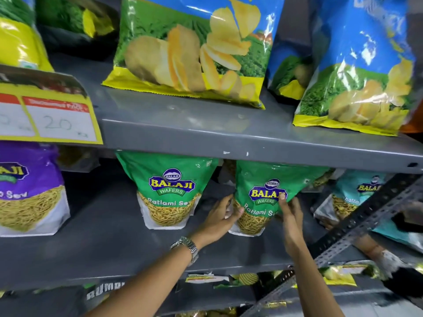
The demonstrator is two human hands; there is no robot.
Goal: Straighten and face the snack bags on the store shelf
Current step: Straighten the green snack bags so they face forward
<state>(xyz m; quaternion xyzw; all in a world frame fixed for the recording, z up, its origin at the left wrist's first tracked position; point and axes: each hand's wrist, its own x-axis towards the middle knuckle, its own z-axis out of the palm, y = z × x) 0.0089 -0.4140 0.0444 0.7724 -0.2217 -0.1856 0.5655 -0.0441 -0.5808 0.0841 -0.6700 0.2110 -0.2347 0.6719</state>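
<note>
Your left hand (223,213) and right hand (289,216) clasp the right-hand green Ratlami Sev bag (263,197) from either side; your right thumb covers part of its logo, and the fingers behind it are hidden. It stands upright on the grey metal middle shelf (109,243), near a second green Ratlami Sev bag (169,188). A purple sev bag (29,191) is cut off at the left edge. The teal bag (357,193) sits partly behind a slotted steel upright (366,223). Blurred chip bags (192,46) fill the upper shelf (229,136), beside a price card (57,120).
</note>
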